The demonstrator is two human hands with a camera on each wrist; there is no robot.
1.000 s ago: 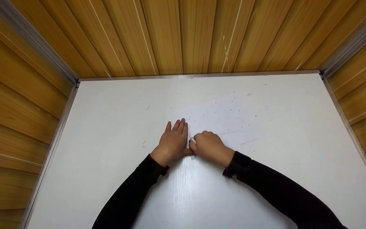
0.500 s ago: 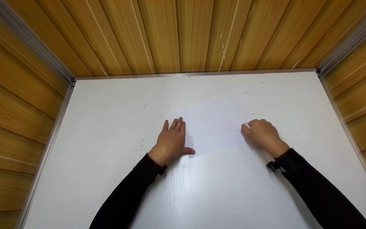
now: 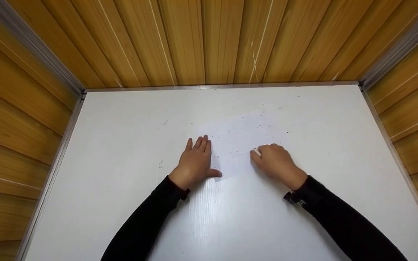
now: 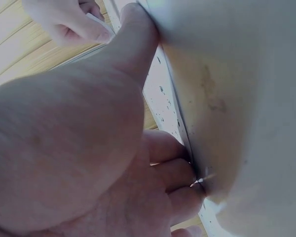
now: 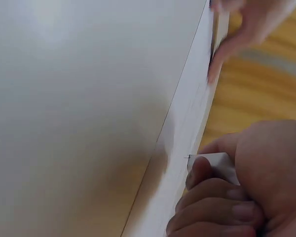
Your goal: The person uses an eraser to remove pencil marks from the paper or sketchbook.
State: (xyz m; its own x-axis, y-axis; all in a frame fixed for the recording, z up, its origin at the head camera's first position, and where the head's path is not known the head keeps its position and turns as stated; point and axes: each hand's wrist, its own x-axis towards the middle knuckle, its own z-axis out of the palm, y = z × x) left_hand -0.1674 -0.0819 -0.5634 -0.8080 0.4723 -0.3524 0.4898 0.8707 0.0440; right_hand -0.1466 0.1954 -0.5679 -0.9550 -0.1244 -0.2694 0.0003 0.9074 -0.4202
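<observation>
A white sheet of paper [image 3: 230, 136] lies on the white table, dotted with small dark crumbs. My left hand [image 3: 195, 159] rests flat along its left edge, fingers extended, with the thumb across the lower left corner. Over the lower right part of the sheet, my right hand [image 3: 276, 161] grips a white eraser [image 5: 222, 165] between thumb and curled fingers. Most of the eraser is hidden in the hand; one end shows against the paper. A faint pencil line [image 3: 240, 155] runs left from it.
Specks and smudges [image 3: 165, 122] mark the white table [image 3: 122, 145] around the paper. Yellow wood-patterned walls [image 3: 187, 40] stand behind and at both sides, and a metal strip [image 3: 223, 87] runs along the back edge.
My right hand sweeps from beside the left hand out to the paper's right edge, then back toward the middle. Pencil lines seen earlier on the right no longer show. My left hand stays put.
</observation>
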